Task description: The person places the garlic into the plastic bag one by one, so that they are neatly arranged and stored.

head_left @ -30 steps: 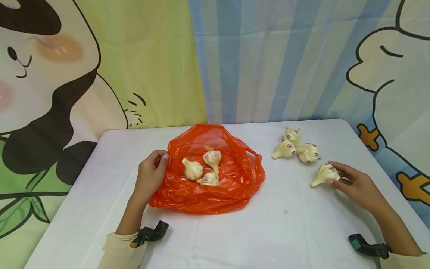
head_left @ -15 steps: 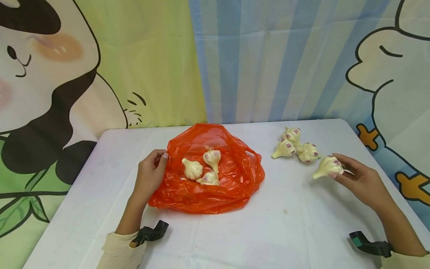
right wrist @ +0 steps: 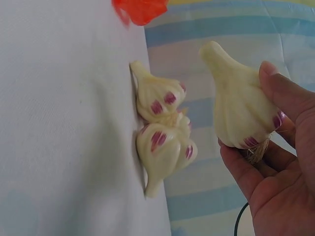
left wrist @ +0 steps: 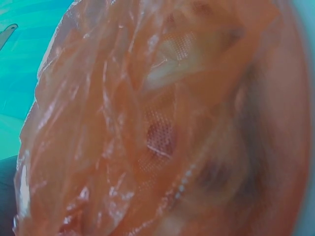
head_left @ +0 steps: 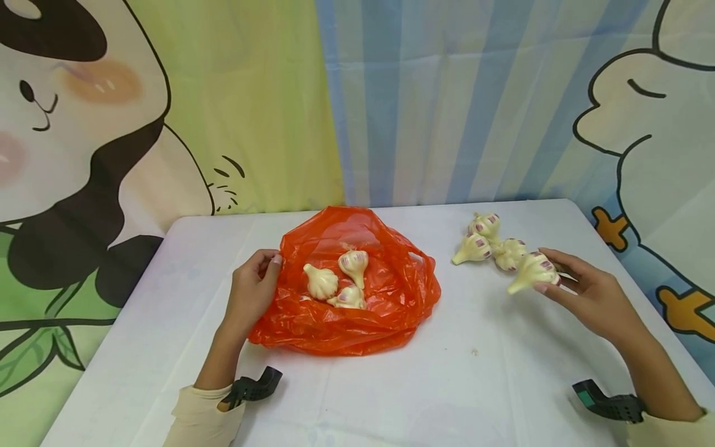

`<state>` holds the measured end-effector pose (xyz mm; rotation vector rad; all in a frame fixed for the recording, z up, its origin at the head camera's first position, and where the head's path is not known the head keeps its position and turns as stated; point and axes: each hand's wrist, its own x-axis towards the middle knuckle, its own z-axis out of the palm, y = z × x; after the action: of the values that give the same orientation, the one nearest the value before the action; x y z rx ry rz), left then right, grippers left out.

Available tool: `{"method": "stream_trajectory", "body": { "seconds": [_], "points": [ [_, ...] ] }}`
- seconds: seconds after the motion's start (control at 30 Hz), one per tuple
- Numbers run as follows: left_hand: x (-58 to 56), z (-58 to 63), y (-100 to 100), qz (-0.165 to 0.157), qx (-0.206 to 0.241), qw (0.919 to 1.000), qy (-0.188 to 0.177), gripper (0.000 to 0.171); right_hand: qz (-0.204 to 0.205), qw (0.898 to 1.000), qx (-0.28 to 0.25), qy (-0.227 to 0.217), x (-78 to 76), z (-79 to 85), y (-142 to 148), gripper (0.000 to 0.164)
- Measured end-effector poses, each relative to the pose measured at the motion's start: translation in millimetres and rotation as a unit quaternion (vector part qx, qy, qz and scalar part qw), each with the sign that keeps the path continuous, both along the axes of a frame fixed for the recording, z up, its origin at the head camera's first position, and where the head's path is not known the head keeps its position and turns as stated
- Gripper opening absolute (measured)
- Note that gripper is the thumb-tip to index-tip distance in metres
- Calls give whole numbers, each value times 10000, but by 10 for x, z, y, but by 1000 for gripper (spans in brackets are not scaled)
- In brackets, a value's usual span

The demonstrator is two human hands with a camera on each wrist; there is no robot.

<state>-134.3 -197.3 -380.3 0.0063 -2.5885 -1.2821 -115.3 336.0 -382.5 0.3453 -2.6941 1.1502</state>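
In the head view, my left hand (head_left: 252, 287) pinches the left rim of a red plastic bag (head_left: 385, 298) that lies with its mouth spread. Inside the bag sit several garlic bulbs (head_left: 321, 283), pale cream in colour. My right hand (head_left: 592, 298) holds another garlic bulb (head_left: 535, 270) above the table, its stem pointing left; in the right wrist view, thumb and fingers grip this bulb (right wrist: 241, 98) near its root end. Bag film (left wrist: 98, 128) fills most of the left wrist view, with bulbs blurred behind it.
Three loose garlic bulbs (head_left: 473, 247) lie together at the back right of the white table (head_left: 424, 403), just beyond the held one. A patterned curtain (head_left: 268, 112) hangs behind the table. Black straps (head_left: 609, 406) are on both wrists.
My right hand has lifted the garlic bulb off the table and shifted it slightly left. My left hand and the bag stay where they were.
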Motion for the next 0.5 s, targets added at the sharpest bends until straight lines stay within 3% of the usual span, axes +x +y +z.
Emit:
{"method": "stream_trajectory", "body": {
  "seconds": [0.5],
  "points": [
    [-1,11,18,-9,-22,10000,54,32,485,9984,-219,202,-125,120,-319,59]
  ]
}}
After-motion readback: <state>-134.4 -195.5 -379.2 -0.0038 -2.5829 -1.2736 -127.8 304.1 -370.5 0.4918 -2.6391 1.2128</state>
